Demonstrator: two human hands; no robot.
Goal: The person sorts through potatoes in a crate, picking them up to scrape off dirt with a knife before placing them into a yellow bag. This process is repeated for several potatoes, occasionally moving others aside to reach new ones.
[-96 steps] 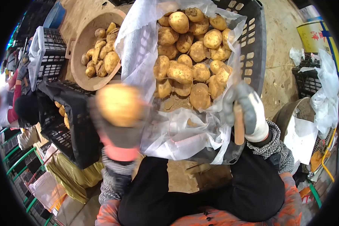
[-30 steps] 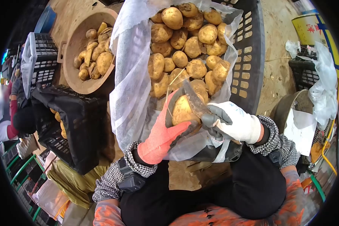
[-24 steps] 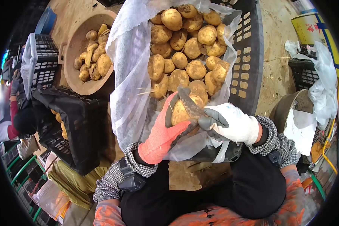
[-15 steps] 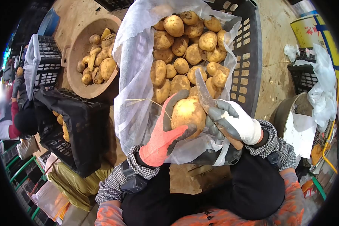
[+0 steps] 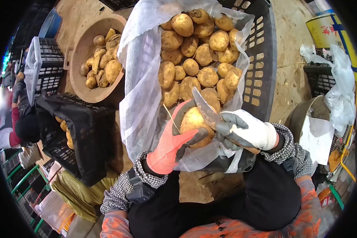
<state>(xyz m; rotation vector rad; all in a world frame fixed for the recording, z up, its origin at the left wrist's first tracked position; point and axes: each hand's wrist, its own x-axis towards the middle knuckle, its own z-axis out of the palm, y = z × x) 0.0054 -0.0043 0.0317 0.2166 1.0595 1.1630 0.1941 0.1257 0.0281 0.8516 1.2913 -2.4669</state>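
My left hand (image 5: 171,144), in a coral glove with grey palm, is wrapped round a large potato (image 5: 195,121) over the near end of a lined crate. A thin straw (image 5: 171,118) sticks up beside its fingers. In a white and grey glove, my right hand (image 5: 244,130) grips a knife (image 5: 204,106) by its handle, mostly hidden by the fingers. The dirty blade lies against the potato's right side, its tip pointing up and left. Beyond both hands, several soil-marked potatoes (image 5: 191,67) fill the black crate (image 5: 261,67), which has a white liner (image 5: 141,79).
A brown tub (image 5: 81,89) with misshapen potatoes stands left of the crate. Nearer on that side is a black-draped crate (image 5: 95,127) with potatoes inside. Another person (image 5: 18,129) is at the far left. A round bin (image 5: 299,115) and clear plastic bags (image 5: 339,99) stand right.
The knife has tilted further left, its blade now lower and across the potato's right side. My right hand has turned with it. The potato in my left hand has shifted slightly.
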